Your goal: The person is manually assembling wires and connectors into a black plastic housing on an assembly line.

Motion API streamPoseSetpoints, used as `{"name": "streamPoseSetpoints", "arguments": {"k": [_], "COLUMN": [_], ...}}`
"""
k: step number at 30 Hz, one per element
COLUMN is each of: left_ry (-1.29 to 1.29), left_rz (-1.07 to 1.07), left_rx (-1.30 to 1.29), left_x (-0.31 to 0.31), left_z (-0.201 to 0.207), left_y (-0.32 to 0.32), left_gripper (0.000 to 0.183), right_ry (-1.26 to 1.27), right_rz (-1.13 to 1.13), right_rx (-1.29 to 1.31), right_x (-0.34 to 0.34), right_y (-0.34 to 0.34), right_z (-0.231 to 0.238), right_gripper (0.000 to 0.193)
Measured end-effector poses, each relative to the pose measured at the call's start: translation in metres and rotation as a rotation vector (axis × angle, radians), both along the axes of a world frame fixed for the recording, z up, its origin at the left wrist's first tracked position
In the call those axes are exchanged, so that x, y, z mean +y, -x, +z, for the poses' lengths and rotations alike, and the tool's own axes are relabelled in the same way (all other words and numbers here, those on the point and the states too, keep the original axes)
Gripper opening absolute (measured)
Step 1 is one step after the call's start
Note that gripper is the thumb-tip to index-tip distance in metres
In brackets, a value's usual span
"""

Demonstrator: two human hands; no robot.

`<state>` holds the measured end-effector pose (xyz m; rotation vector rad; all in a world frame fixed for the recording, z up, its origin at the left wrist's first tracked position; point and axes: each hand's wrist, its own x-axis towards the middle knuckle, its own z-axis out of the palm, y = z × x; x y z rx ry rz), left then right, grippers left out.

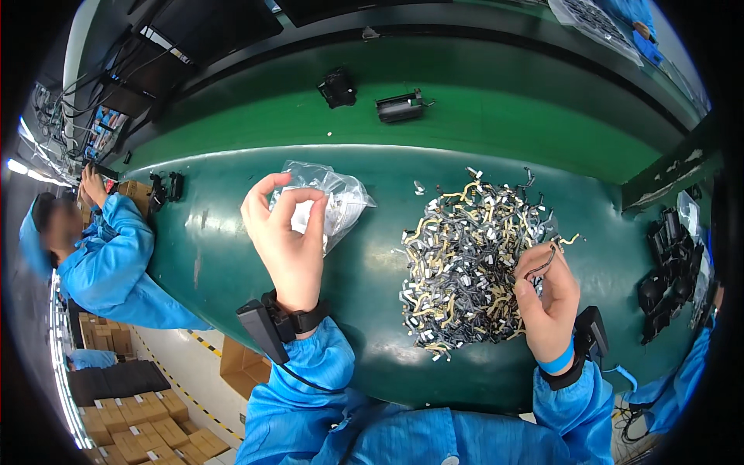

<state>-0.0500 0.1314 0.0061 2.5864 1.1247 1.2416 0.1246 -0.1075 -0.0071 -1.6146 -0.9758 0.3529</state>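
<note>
A large pile of short cables (pixel 465 271), black and yellow with small white connectors, lies on the green table. At the pile's right edge, my right hand (pixel 552 302) is closed, pinching a short dark cable (pixel 542 266) between thumb and fingers. My left hand (pixel 285 240) is raised over the table to the left of the pile. Its thumb and a finger meet in a pinch, while another finger stretches apart; whatever they may hold is too small to make out. Just behind that hand lies a clear plastic bag (pixel 347 203) with whitish contents, partly hidden by the fingers.
Two black plastic parts, one a housing (pixel 400 107), sit on the green ledge at the back. More black parts (pixel 668 267) are heaped at the right edge. A co-worker in blue (pixel 116 248) works at the left end. Cardboard boxes (pixel 151 422) stack on the floor.
</note>
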Motion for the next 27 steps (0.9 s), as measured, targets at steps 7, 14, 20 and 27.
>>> {"name": "streamPoseSetpoints", "arguments": {"k": [7,14,20,27], "left_ry": [-0.052,-0.043,-0.063,-0.079], "left_rz": [-0.568,-0.909,-0.850,-0.884], "left_rx": [-0.039,0.051,0.086,0.015], "left_x": [-0.063,-0.102,-0.108,-0.111], "left_z": [0.027,0.017,0.018,0.014], "left_y": [-0.024,-0.049,-0.043,-0.045], "left_gripper": [0.023,0.034,0.025,0.023], "right_ry": [-0.166,-0.194,-0.154,-0.160], "right_rz": [0.396,0.532,0.660,0.686], "right_rx": [0.931,1.206,1.408,1.377], "right_x": [-0.004,-0.007,-0.002,-0.004], "right_y": [-0.003,-0.005,-0.001,-0.002], "right_z": [0.001,-0.006,-0.011,-0.004], "right_gripper": [0.008,0.012,0.015,0.018]}}
